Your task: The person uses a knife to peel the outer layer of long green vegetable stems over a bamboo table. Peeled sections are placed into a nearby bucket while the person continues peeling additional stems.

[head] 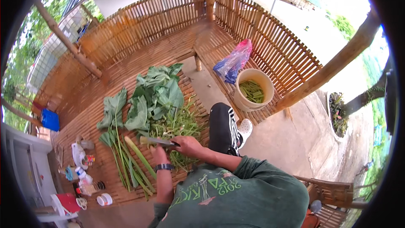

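My right hand [188,146] is closed on the handle of a knife [159,141], whose blade points left. Below the blade, my left hand [160,155] grips a pale green leaf stalk [145,140], its cut end showing at the left. Long green stalks [136,167], some with leaves attached, lie left of my left hand on the bamboo-slat platform. Beyond both hands is a heap of thin green peelings [177,123], with large wilted green leaves [158,91] piled behind it. A cream bucket [250,106] at the right holds cut green stalk pieces [252,91].
A clear, pink and blue plastic bag [234,63] lies beside the bucket on a bamboo bench. Bottles [90,188] and a white round tub [104,199] stand at the lower left. Bamboo railings [269,34] and wooden posts [329,60] surround the platform.
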### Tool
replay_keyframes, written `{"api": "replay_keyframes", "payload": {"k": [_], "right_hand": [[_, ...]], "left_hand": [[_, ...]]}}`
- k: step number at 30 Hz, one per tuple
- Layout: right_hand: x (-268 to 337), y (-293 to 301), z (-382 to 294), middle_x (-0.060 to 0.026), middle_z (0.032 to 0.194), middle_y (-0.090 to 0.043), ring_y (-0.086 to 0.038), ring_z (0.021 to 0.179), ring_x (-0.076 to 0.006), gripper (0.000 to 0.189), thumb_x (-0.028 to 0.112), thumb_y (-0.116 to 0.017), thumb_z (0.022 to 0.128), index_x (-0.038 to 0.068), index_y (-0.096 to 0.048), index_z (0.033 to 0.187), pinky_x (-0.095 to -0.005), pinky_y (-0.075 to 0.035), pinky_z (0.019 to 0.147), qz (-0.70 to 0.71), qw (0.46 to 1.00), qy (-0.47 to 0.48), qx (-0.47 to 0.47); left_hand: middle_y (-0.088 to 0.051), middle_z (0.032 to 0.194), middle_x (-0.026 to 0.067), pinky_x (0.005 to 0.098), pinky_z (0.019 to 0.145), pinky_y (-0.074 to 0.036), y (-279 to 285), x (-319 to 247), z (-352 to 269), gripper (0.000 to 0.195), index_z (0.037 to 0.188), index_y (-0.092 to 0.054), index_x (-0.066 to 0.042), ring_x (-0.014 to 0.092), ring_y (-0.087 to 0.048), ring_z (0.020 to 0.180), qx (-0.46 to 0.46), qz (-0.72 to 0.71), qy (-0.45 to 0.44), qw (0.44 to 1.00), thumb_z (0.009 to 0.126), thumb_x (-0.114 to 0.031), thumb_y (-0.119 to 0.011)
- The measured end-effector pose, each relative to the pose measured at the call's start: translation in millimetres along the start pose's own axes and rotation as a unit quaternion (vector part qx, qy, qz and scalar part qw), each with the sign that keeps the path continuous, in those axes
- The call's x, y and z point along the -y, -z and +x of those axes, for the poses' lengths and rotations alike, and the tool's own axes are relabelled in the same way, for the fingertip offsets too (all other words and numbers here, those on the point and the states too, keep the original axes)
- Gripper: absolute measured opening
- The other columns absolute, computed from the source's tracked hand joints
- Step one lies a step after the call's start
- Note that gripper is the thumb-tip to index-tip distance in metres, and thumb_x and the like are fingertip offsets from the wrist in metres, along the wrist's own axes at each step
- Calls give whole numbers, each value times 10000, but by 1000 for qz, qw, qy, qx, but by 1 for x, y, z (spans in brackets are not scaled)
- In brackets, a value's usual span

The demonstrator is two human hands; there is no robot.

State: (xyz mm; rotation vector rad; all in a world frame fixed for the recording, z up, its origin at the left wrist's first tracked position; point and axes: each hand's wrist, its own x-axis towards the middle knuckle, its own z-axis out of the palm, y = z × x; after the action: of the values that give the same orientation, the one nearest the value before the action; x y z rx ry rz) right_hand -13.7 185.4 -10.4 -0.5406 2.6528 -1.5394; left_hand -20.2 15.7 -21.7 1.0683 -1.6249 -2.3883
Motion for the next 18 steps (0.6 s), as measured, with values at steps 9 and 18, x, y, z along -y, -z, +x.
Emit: {"api": "replay_keyframes", "payload": {"k": [9,18], "right_hand": [[31,22,9,-202,835,-670,-637,730,-365,282,264,-800,915,17,-708,1015,-446,-496,678,59,996,-40,60],[41,29,14,-150,789,-633,-562,702,-266,225,209,-773,933,11,-710,1019,-399,-470,679,118,979,-65,150]], "left_hand": [[-671,895,82,426,649,-601,2,11,36,280,1099,-588,-86,262,-692,750,-9,-145,78,986,1043,-357,-544],[-594,740,52,352,503,-487,17,15,39,400,1048,-598,-100,185,-584,574,108,-27,163,980,1096,-484,-494]]}}
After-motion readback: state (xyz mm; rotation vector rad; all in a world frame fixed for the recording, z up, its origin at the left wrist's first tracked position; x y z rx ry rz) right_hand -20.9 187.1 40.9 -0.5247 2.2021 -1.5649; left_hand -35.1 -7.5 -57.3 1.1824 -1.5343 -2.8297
